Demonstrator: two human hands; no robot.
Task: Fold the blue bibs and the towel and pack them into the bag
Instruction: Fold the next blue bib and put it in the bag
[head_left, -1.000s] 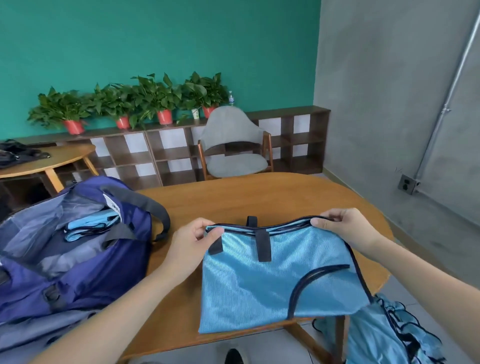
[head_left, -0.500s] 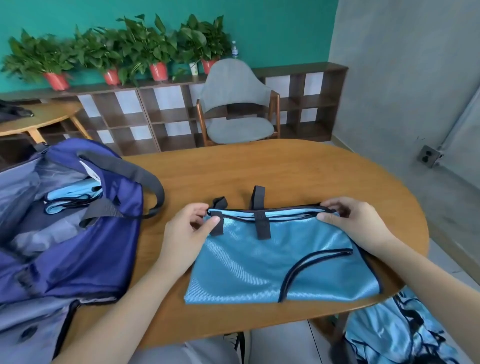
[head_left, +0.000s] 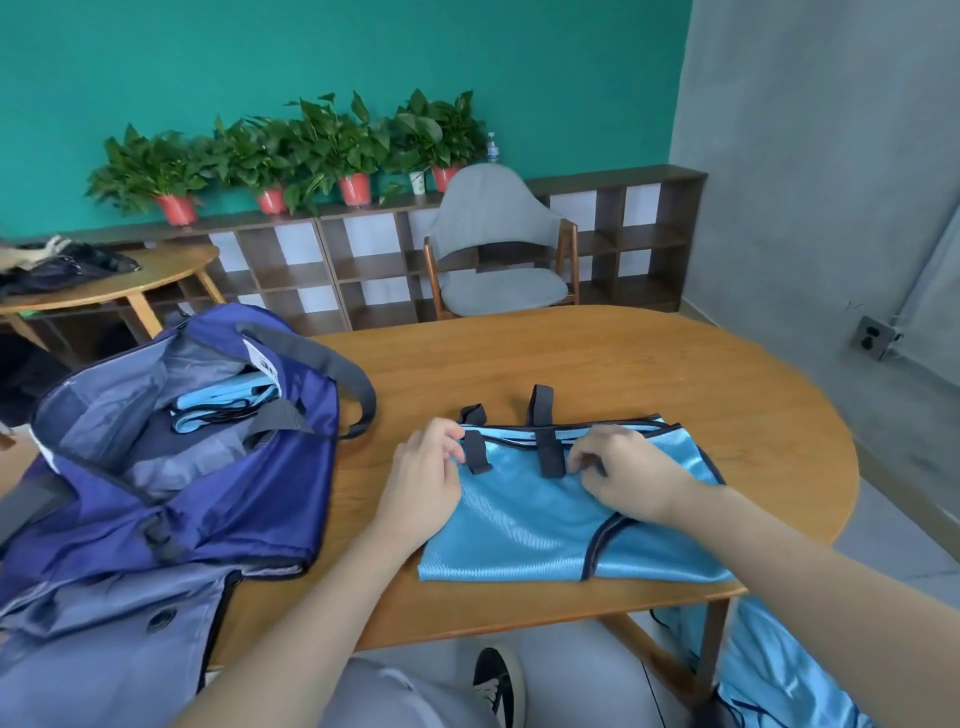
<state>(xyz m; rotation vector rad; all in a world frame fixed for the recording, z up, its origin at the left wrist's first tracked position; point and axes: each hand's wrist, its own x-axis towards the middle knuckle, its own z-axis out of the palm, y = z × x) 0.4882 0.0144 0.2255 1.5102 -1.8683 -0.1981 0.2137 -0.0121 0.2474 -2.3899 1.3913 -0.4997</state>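
Both hands on the blue bib (head_left: 545, 519), right one moved inward since half a second ago.

Left hand (head_left: 423, 483) pinches the bib's top-left corner by a dark strap, same as before. Right hand (head_left: 631, 480) was at the top-right edge; now sits near the middle strap, fingers curled onto the fabric there. Bib lies flat on the counter (head_left: 597, 364), near edge. Open bag (head_left: 171, 457) to the left on the counter, a folded blue bib (head_left: 223, 408) inside. More blue fabric (head_left: 779, 670) hangs below the counter at right.
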